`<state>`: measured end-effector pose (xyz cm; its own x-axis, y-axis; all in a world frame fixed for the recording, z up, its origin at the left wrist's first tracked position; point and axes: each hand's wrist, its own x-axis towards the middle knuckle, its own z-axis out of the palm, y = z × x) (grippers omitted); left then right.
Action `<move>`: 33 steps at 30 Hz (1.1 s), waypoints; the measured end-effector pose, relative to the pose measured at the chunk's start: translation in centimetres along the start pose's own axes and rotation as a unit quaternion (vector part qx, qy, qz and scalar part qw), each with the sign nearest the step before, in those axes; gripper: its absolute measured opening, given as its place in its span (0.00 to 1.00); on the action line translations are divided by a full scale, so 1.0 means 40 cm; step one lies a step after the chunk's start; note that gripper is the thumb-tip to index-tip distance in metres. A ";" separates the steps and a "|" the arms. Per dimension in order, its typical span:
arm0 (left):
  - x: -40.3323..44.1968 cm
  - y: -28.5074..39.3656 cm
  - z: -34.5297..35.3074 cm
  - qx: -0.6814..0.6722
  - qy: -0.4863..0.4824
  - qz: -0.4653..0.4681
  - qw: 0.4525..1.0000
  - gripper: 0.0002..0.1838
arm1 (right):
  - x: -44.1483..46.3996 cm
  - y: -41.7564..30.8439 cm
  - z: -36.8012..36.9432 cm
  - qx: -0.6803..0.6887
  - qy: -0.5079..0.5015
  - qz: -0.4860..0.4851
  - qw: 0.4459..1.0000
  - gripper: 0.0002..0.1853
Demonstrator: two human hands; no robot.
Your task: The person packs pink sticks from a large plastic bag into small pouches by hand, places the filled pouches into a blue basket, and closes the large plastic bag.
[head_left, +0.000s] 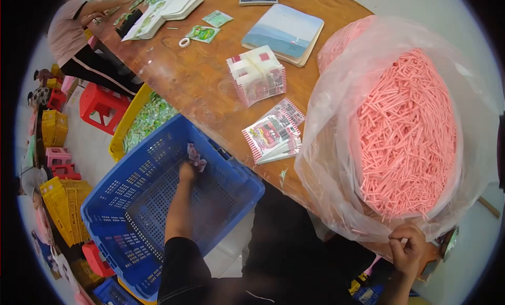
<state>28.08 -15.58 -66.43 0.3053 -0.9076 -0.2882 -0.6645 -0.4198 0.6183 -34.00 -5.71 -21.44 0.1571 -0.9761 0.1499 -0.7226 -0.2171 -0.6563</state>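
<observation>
Clearly, the blue basket (113, 192) sits by the table's (173, 76) near edge, prob. to keep its open top w/in the left hand's (187, 172) reach; that hand's partly curled, a small packet (195, 157) at its fingertips inside the basket, grip too blurred to tell; the right hand (409, 250) is bent w/ a small gap b/w thumb and fingers, at the near rim of the plastic bag (334, 200), maybe steadying it, hold unclear; pink sticks (407, 142) lie just beyond it, flat packets (271, 134) b/w basket and bag.
</observation>
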 end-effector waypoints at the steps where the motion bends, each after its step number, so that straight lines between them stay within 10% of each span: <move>1: 0.029 -0.021 0.030 -0.109 0.034 0.022 0.993 0.08 | 0.003 0.003 0.003 -0.006 0.008 0.012 1.000 0.09; 6: 0.061 -0.061 0.107 -0.087 0.237 -0.023 0.967 0.08 | 0.022 -0.002 0.028 0.001 0.017 0.036 0.999 0.07; 11: 0.008 0.042 0.047 -0.310 0.140 -0.024 0.940 0.01 | 0.043 -0.008 0.028 0.000 0.025 0.005 1.000 0.07; 17: -0.154 0.542 -0.264 -0.123 0.329 0.137 0.926 0.03 | -0.012 0.032 0.015 -0.004 0.073 -0.059 0.996 0.07; 23: -0.307 0.956 -0.313 -0.070 0.231 0.371 0.897 0.12 | 0.018 0.006 0.023 0.067 -0.005 -0.088 0.994 0.04; 33: -0.236 0.991 -0.181 0.088 0.133 0.321 0.934 0.12 | -0.071 0.043 -0.063 0.044 0.046 -0.107 0.992 0.05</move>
<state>3.79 -23.70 -33.90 -0.0511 -0.9505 0.3066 -0.8639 0.1961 0.4640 -37.40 -3.28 -21.14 0.2348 -0.9043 0.3564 -0.6176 -0.4220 -0.6637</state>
